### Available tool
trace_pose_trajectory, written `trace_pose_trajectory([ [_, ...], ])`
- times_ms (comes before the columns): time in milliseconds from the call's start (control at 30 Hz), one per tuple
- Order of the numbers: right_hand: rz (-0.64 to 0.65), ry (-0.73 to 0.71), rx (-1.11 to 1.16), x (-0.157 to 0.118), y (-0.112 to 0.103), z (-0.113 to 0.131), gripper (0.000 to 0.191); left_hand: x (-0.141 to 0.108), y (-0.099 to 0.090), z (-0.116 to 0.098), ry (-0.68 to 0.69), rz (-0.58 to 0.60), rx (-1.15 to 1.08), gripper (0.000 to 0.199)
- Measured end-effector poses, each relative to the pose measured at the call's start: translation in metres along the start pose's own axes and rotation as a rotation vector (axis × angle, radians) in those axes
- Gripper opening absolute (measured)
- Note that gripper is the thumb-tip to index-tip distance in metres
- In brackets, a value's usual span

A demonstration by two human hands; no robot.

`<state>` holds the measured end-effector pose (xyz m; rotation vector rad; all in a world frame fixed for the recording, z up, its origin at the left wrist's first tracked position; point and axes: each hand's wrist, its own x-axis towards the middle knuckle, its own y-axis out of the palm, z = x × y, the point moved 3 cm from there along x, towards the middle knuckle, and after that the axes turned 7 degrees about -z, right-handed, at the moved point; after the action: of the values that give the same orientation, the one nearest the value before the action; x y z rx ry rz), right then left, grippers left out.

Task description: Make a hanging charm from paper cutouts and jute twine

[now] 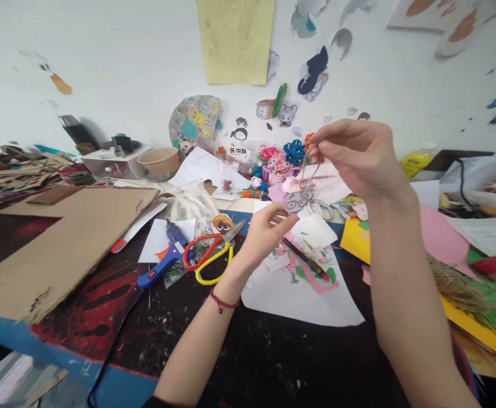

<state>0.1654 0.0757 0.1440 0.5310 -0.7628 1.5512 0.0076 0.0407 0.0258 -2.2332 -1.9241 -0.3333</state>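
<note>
My left hand (268, 229), with a red cord bracelet at its wrist, pinches the lower edge of a grey paper cutout (297, 201) of a cartoon face with round glasses. From the cutout's top a thin loop of twine (311, 168) rises to my right hand (354, 150). The fingertips of that hand are closed on the twine, so it hangs in the air above the table. Below my hands a black and red pen (305, 258) lies on a white sheet (302, 306) with pink and green paper scraps.
A blue glue gun (169, 258) and scissors (213, 255) with red and yellow handles lie left of my left arm. Cardboard (69, 243) covers the left side. Crocheted flowers (293, 153) stand near the wall. Right lie a twine bundle (458, 286) and coloured papers (441, 238).
</note>
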Motion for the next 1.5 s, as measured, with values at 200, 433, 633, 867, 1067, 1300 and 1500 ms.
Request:
trace_pose_trajectory([
  [200, -0.034, -0.015, -0.003, 0.001, -0.009, -0.001, 0.011, 0.001, -0.013, 0.017, -0.023, -0.124, 0.201, 0.02],
  [433, -0.115, -0.034, 0.08, 0.006, -0.027, -0.002, 0.013, 0.008, -0.025, 0.011, -0.039, -0.311, 0.078, 0.018],
  [633, -0.21, -0.036, 0.139, 0.007, -0.048, 0.006, 0.013, 0.007, -0.075, -0.001, 0.209, -0.947, -0.133, 0.023],
  [867, -0.177, -0.009, 0.05, 0.002, -0.056, 0.017, 0.012, -0.005, -0.082, -0.036, 0.378, -0.875, 0.026, 0.023],
  [1067, -0.1, 0.002, 0.015, -0.003, -0.047, 0.023, 0.015, -0.072, -0.048, -0.071, 0.021, 0.646, 0.4, 0.05],
  [1300, -0.055, 0.005, 0.016, -0.006, -0.032, 0.031, 0.017, -0.118, -0.08, -0.074, 0.176, 0.059, 1.194, 0.044],
  [1500, -0.064, -0.004, -0.016, -0.005, -0.03, 0.032, 0.018, -0.116, -0.08, -0.052, 0.414, 0.162, 1.599, 0.026],
])
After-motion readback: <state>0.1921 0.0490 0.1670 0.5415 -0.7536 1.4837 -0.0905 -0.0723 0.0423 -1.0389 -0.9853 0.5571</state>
